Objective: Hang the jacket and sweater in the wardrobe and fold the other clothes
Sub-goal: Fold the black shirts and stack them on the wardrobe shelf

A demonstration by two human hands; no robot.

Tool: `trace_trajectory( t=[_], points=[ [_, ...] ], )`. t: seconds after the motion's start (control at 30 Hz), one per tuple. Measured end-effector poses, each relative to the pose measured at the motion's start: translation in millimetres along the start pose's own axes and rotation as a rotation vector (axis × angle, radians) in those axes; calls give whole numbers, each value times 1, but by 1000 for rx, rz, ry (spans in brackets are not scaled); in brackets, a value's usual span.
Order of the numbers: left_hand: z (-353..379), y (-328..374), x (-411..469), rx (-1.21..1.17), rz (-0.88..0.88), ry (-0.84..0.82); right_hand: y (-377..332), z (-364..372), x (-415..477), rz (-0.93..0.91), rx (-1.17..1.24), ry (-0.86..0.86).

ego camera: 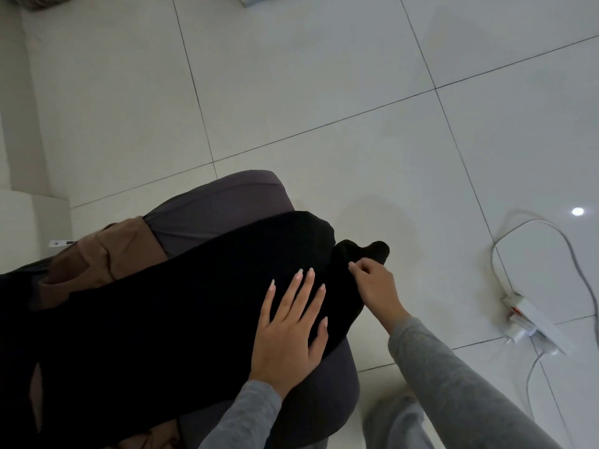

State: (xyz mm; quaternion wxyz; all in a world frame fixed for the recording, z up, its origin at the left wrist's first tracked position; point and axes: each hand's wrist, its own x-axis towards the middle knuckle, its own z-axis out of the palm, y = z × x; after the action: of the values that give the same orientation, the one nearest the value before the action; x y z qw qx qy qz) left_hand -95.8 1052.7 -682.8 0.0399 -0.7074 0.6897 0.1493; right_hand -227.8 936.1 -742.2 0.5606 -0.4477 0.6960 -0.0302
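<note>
A person in grey sleeves works over a black garment (pixel 162 303) spread lengthwise across a dark grey cushioned seat (pixel 227 202), seen from a head-worn camera looking down. The left hand (pixel 288 332) lies palm down on the cloth near its far end, fingers straight and spread apart, pressing the fabric flat against the seat. The right hand (pixel 372 286), just beside it at the seat's edge, has its fingers curled and its thumb and fingertips pinched together on a bunched tip of the same black garment, which hangs past the cushion toward the floor. A brown garment (pixel 110 254) lies under the black one at the left, its folds showing along the upper edge, with a small white label (pixel 61 243) beside it. More brown cloth shows through a gap in the black fabric at the lower left. The seat stands on a pale tiled floor (pixel 324 92). Well apart to the right, a white power strip (pixel 531 319) rests on the tiles with white cables looping around it. A leg in grey trousers (pixel 398 422) shows at the bottom, between the seat and the right arm
</note>
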Motion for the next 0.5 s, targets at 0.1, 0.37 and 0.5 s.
trace_trajectory(
  t=[0.1,0.37,0.5],
  points=[
    [-2,0,1,-38,-6,34,28,8,1,125,88,-6],
    [-15,22,85,-75,-80,180,116,28,-15,454,226,-486],
    [-7,37,134,109,-227,-183,123,55,-15,239,-87,-663]
  ],
)
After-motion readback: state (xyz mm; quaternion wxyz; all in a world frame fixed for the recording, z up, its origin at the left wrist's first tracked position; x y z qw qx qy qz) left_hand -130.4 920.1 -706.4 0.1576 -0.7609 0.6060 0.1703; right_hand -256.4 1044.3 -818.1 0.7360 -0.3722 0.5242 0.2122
